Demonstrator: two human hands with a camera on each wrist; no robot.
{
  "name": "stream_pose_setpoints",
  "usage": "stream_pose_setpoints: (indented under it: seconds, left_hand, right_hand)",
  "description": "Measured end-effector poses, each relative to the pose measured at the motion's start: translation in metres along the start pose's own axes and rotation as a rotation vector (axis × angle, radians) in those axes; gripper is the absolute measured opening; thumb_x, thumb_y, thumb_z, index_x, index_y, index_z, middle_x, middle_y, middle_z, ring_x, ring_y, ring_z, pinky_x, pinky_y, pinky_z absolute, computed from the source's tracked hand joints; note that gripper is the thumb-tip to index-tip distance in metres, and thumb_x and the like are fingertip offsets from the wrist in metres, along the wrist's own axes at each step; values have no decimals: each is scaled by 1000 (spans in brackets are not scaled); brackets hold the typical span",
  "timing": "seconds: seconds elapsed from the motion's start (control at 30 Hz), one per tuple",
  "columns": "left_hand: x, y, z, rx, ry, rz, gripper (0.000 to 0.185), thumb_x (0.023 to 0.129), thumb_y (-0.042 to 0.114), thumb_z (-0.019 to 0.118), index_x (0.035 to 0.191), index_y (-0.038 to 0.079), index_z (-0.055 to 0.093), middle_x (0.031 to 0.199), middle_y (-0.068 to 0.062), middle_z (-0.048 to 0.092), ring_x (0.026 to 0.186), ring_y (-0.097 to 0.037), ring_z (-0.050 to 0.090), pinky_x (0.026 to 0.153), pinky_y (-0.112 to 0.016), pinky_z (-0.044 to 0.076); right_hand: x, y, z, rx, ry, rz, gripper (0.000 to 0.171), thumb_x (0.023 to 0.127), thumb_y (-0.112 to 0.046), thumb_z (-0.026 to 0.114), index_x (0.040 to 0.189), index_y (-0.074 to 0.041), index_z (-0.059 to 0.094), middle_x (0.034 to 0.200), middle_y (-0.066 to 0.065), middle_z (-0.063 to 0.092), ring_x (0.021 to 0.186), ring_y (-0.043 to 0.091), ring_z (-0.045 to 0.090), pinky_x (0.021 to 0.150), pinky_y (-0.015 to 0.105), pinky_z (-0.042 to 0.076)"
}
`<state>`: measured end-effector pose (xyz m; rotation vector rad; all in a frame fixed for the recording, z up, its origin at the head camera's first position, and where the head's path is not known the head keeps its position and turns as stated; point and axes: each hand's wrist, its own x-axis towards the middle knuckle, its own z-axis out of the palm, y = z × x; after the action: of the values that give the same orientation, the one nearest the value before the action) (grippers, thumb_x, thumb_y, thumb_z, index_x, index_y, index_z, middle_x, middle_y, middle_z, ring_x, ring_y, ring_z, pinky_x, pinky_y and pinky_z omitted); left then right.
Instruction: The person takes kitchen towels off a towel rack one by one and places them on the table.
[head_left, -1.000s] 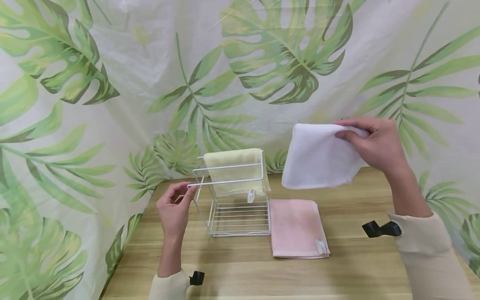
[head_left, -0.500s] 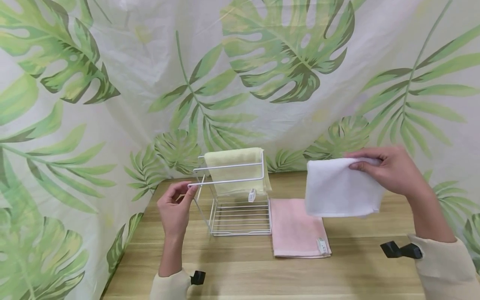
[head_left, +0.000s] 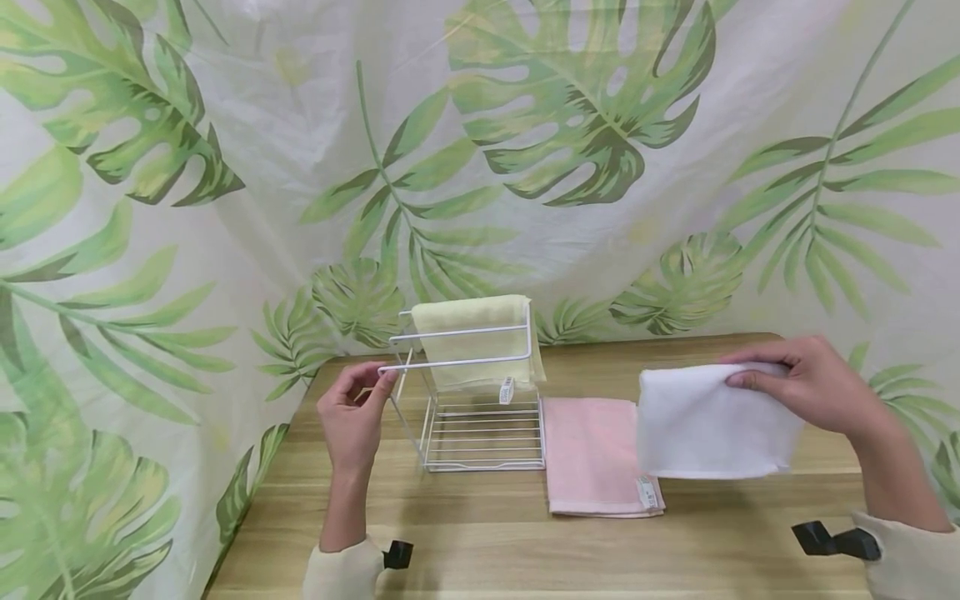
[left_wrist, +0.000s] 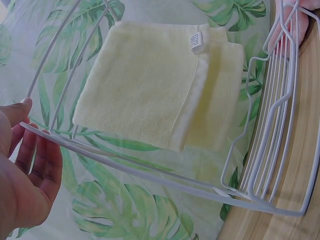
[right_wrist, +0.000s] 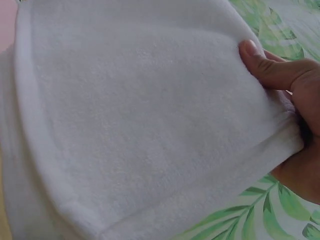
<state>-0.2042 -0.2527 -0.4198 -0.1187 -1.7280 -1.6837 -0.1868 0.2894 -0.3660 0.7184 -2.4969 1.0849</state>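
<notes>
Pink towel (head_left: 596, 454) flat on wooden table (head_left: 487, 542), centre frame, small label at lower right corner. Leaf-print curtain (head_left: 225, 167) fills upper frame and left side, behind table. Black clips (head_left: 813, 537) at lower right and bottom centre.

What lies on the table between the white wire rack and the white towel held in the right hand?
In the head view, a folded pink towel lies flat on the table between the wire rack and the white towel, whose lower left corner overlaps it in the picture.
</notes>
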Motion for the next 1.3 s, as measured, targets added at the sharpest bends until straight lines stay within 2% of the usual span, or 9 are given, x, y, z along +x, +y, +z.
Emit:
stream_pose_setpoints:
  seconds: [0.2, 0.47, 0.67, 0.87, 1.13, 1.3]
  left_hand:
    - [-1, 0, 0, -4, -1, -7, 22, 90, -5, 83, 106, -16, 72, 86, 9, 74, 76, -1, 70, 71, -13, 61]
    - [-1, -1, 0, -9, 1, 2, 20, 90, -6, 83, 105, -14, 74, 86, 8, 73, 77, -1, 70, 70, -13, 61]
    - [0, -1, 0, 3, 3, 1, 20, 89, -5, 83, 105, -13, 74, 85, 8, 72, 76, -1, 68, 70, -13, 60]
    - [0, -1, 0, 4, 2, -10, 21, 90, -4, 83, 106, -13, 74, 85, 8, 73, 76, -1, 69, 70, -13, 61]
    - [1, -2, 0, 0, 3, -12, 21, 90, -3, 84, 106, -13, 74, 86, 7, 73, 76, -1, 69, 71, -13, 61]
    - [1, -2, -1, 2, -1, -13, 24, 90, -2, 84, 107, -15, 73, 85, 7, 73, 77, -1, 69, 71, -14, 61]
  right_hand:
    - [-18, 4, -1, 17, -57, 31, 23, 91, 4, 81, 105, -13, 85, 98, -19, 81, 83, -2, 73, 65, 14, 57]
    - [-41, 12, -3, 1, -83, 98, 22, 94, 0, 79, 108, -16, 85, 103, -24, 79, 80, 0, 71, 62, 17, 55]
    - [-56, 17, -5, -6, -84, 114, 23, 92, 2, 80, 106, -15, 85, 104, -26, 78, 81, -1, 72, 60, 17, 55]
    - [-71, 23, -6, -32, -115, 130, 24, 91, 1, 82, 107, -17, 85, 103, -25, 79, 88, -6, 72, 67, 10, 54]
    - [-73, 31, 3, 13, -168, 98, 25, 93, 2, 78, 110, -16, 83, 107, -22, 79, 95, -7, 72, 69, 13, 58]
    - [-66, 33, 12, -15, -192, 106, 23, 94, -4, 80, 111, -19, 84, 107, -20, 80, 93, -7, 71, 69, 13, 56]
